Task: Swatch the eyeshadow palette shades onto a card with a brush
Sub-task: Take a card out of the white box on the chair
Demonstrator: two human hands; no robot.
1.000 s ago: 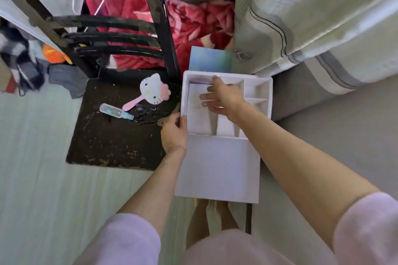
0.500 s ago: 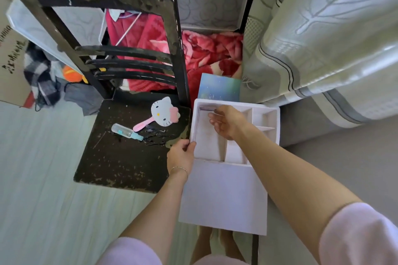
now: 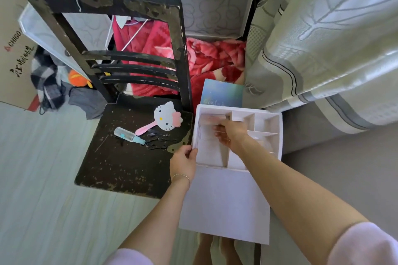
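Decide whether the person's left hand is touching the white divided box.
Touching. The head view shows the left hand with its thumb and fingers curled over the left rim of the white divided box.

Premises: a lived-in bedroom of a private home. A bed with a pale leaf-patterned quilt (image 3: 336, 34) occupies the right side. A worn black wooden chair (image 3: 129, 157) stands on pale plank flooring (image 3: 38, 189) at left, carrying a cat-faced hand mirror (image 3: 165, 119) and a small bottle (image 3: 127, 135). Beyond it, far centre, lie a red blanket (image 3: 206, 60), a white wire hanger (image 3: 150, 6) and loose clothing. A printed cardboard carton (image 3: 13, 49) sits far left.
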